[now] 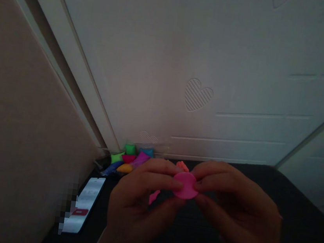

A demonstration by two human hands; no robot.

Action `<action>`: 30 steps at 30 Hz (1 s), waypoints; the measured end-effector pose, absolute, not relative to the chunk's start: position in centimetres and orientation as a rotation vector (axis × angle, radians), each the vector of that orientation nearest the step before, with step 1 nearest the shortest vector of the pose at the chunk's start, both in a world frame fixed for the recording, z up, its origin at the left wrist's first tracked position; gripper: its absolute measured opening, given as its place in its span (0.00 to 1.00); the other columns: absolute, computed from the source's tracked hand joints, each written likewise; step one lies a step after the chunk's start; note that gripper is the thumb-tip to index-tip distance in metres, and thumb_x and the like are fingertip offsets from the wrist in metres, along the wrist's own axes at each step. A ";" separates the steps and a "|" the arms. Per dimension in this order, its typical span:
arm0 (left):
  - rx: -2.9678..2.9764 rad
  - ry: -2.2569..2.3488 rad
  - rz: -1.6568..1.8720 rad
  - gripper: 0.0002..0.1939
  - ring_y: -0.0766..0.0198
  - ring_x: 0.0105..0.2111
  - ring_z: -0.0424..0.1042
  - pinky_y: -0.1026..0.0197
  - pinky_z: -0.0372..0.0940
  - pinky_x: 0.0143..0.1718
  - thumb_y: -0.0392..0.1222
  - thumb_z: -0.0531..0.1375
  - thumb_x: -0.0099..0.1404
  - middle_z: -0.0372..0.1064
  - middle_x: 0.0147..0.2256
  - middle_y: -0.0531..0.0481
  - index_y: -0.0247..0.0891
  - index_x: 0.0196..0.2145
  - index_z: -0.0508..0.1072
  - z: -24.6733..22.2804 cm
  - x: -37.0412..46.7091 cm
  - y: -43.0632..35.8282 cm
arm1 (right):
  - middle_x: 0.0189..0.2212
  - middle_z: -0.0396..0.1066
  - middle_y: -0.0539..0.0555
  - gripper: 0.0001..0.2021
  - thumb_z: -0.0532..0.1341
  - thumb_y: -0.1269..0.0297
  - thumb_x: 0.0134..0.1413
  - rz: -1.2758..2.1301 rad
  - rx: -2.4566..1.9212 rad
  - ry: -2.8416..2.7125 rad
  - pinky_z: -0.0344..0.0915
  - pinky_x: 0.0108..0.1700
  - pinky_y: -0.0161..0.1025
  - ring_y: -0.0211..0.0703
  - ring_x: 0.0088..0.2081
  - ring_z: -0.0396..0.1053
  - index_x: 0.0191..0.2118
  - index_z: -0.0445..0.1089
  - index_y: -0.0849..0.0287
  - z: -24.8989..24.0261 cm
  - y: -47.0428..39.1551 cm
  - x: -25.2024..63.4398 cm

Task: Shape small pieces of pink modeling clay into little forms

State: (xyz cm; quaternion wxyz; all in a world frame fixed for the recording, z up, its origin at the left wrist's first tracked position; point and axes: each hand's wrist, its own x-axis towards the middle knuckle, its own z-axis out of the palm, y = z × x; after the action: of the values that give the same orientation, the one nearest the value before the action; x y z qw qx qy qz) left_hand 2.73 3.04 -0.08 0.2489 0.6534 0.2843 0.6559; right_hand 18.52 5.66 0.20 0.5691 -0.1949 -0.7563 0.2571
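A small round pink disc (186,185) is held up over the black table, pinched from both sides. My left hand (146,198) grips its left edge between fingers and thumb. On its right edge the fingertips and thumb of my right hand (234,209) are closed. Behind my left hand, a bright pink piece (154,196) shows partly on the table. An orange-pink piece (183,166) lies farther back, between the two hands and partly hidden by them.
Colourful packets, one of them purple (141,159), lie in a pile at the back left. A phone (85,205) with a lit screen rests at the left edge of the black table (294,220). A white panel (146,56) with embossed hearts stands behind.
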 end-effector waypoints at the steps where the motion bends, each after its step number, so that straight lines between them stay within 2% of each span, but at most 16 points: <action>1: 1.740 0.771 1.805 0.15 0.61 0.40 0.73 0.61 0.69 0.42 0.27 0.63 0.53 0.74 0.36 0.52 0.45 0.35 0.77 -0.1 2.8 3.0 | 0.34 0.73 0.51 0.11 0.62 0.75 0.50 0.603 -0.458 -1.776 0.70 0.33 0.34 0.40 0.36 0.72 0.38 0.70 0.51 0.2 5.6 18.5; 7: 1.654 0.753 1.838 0.14 0.60 0.38 0.73 0.59 0.69 0.42 0.28 0.65 0.52 0.74 0.34 0.52 0.44 0.34 0.76 -0.2 3.0 3.1 | 0.34 0.74 0.51 0.11 0.64 0.73 0.48 0.609 -0.440 -1.789 0.70 0.35 0.36 0.41 0.37 0.72 0.38 0.70 0.51 0.2 5.7 18.5; 14: 1.693 0.745 1.754 0.21 0.63 0.39 0.72 0.63 0.68 0.42 0.27 0.64 0.53 0.74 0.37 0.53 0.48 0.42 0.74 -0.1 2.6 3.0 | 0.36 0.73 0.49 0.13 0.65 0.73 0.47 0.688 -0.415 -1.712 0.70 0.39 0.33 0.39 0.38 0.71 0.39 0.68 0.50 -0.1 5.6 18.4; 25: 1.691 0.726 1.819 0.18 0.62 0.39 0.72 0.59 0.67 0.44 0.30 0.64 0.55 0.74 0.36 0.53 0.48 0.41 0.74 -0.4 2.9 3.1 | 0.36 0.73 0.47 0.17 0.63 0.76 0.49 0.758 -0.399 -1.678 0.70 0.40 0.31 0.37 0.39 0.71 0.42 0.68 0.47 -0.2 5.3 18.2; 30: 1.692 0.718 1.867 0.18 0.63 0.38 0.72 0.60 0.68 0.42 0.30 0.65 0.54 0.74 0.35 0.53 0.47 0.41 0.74 -0.4 3.1 3.2 | 0.37 0.74 0.47 0.18 0.65 0.72 0.49 0.738 -0.457 -1.662 0.69 0.42 0.32 0.38 0.39 0.71 0.45 0.68 0.46 -0.1 5.2 18.1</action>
State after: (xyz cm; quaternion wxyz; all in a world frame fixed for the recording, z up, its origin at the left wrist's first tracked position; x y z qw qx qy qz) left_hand 3.08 3.17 -0.39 0.2577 0.6240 0.2648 0.6885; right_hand 18.08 5.23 -0.12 0.5919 -0.1964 -0.7144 0.3173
